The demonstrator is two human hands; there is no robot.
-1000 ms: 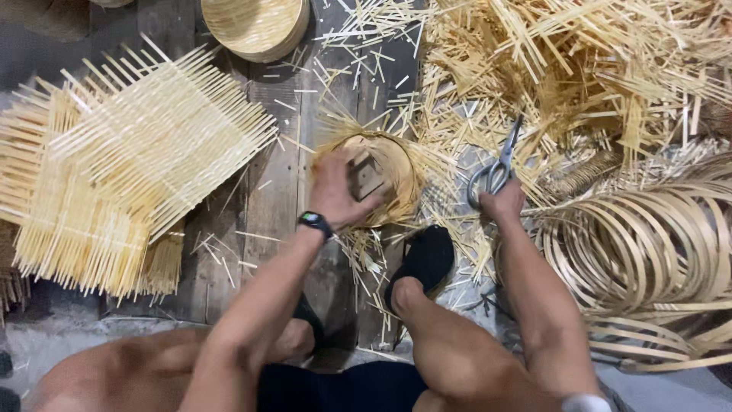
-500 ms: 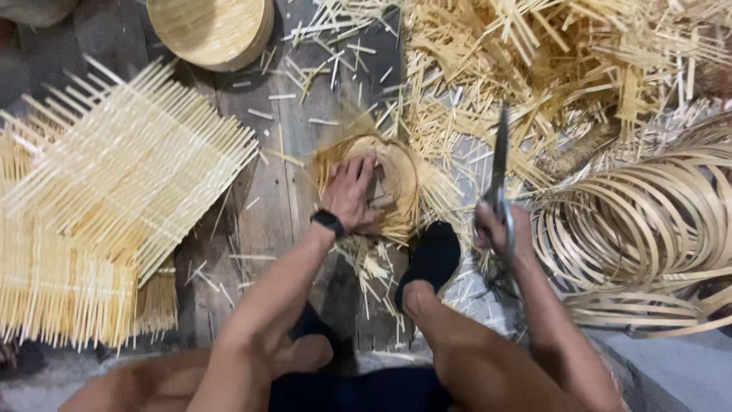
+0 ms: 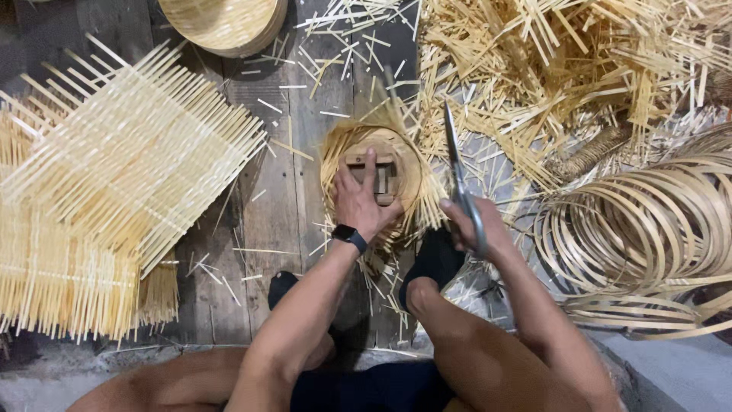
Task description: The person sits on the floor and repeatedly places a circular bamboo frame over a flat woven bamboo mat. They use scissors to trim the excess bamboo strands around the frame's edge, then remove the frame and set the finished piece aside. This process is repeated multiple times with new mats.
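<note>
My left hand (image 3: 362,200), with a dark watch on its wrist, presses flat on a wooden block (image 3: 374,174) set inside a small round woven bamboo basket (image 3: 408,164) on the plank floor. My right hand (image 3: 476,229) grips a pair of metal scissors (image 3: 456,164). The blades point up and away, just to the right of the basket's rim and close to its loose strip ends. My dark-socked feet (image 3: 436,255) rest directly below the basket.
Flat woven bamboo mats (image 3: 114,168) lie stacked at the left. A finished round basket (image 3: 225,23) sits at the top. Loose bamboo strips (image 3: 572,69) pile up at the upper right. Coiled bamboo hoops (image 3: 648,229) lie at the right.
My right hand has swung the scissors from the right in toward the basket's right rim, blades now upright. My left hand stays pressed on the block.
</note>
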